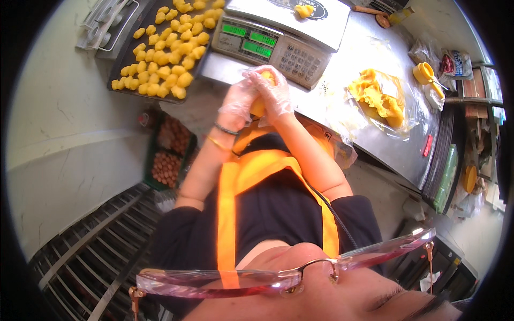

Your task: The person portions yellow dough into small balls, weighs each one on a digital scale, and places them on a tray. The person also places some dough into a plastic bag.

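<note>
My left hand (241,96) and my right hand (275,90) wear clear plastic gloves and meet in front of the scale. Yellow dough (259,107) is held between them, partly hidden by the fingers. On the steel plate of the digital scale (297,60) lies one small lump of yellow dough (304,11), and its displays glow green. Left of the scale, a dark tray (116,68) holds many small yellow dough lumps (162,58). A large mass of yellow dough (377,98) rests on clear plastic to the right.
Egg trays (166,168) stand below at the left, near a slatted metal rack (92,248). Along the bench's right side are a yellow cup (423,73), a red object (427,145) and stacked dark trays (439,148). A wooden-handled tool (367,11) lies behind the scale.
</note>
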`<act>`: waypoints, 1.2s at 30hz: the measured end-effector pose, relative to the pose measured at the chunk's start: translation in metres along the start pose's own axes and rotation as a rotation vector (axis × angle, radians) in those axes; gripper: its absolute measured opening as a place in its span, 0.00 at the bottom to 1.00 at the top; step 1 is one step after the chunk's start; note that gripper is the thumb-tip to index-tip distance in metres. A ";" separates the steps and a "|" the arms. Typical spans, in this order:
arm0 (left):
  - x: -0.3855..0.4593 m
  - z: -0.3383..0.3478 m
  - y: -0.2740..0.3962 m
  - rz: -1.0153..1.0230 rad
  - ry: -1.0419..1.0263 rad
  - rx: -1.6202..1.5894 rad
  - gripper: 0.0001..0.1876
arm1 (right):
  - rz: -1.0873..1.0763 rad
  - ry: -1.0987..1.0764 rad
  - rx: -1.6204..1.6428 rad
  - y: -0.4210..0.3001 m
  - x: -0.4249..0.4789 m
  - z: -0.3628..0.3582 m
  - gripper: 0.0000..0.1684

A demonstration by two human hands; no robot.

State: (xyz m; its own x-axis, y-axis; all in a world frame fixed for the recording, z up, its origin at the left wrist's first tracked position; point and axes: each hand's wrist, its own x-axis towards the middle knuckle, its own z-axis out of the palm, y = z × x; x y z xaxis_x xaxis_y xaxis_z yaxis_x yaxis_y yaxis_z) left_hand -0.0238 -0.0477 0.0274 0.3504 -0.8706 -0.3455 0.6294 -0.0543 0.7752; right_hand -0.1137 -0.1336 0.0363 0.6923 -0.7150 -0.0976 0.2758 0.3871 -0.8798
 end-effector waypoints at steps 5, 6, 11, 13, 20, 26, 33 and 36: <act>-0.007 0.022 -0.019 0.183 -0.174 -0.237 0.19 | -0.006 0.148 0.204 -0.003 0.008 -0.012 0.15; -0.007 0.028 -0.031 0.296 -0.108 -0.061 0.20 | -0.004 0.185 0.196 -0.001 0.009 -0.016 0.17; -0.002 0.018 -0.051 0.442 -0.162 0.381 0.21 | -0.060 0.179 0.189 0.007 0.008 -0.025 0.29; -0.003 0.009 -0.037 0.428 -0.132 0.567 0.22 | -0.173 -0.002 0.200 0.000 0.007 -0.028 0.33; -0.028 0.019 0.036 0.663 0.019 0.988 0.28 | -0.244 -0.172 -0.931 -0.064 -0.004 -0.036 0.44; -0.032 0.033 0.038 0.820 0.066 1.202 0.24 | -0.258 -0.080 -0.802 -0.041 -0.016 -0.020 0.23; -0.030 0.023 0.022 0.655 0.048 1.313 0.14 | -0.123 -0.196 -0.842 -0.015 -0.009 -0.037 0.16; -0.030 -0.012 0.042 0.162 -0.491 0.576 0.14 | 0.199 -0.397 -0.463 -0.035 0.019 -0.041 0.15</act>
State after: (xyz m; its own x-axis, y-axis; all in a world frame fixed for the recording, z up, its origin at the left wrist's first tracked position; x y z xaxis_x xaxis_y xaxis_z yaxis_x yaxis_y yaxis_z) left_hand 0.0006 -0.0180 0.0640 -0.0251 -0.9991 -0.0342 0.0896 -0.0363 0.9953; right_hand -0.1380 -0.1846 0.0459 0.9192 -0.3510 -0.1785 -0.1387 0.1358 -0.9810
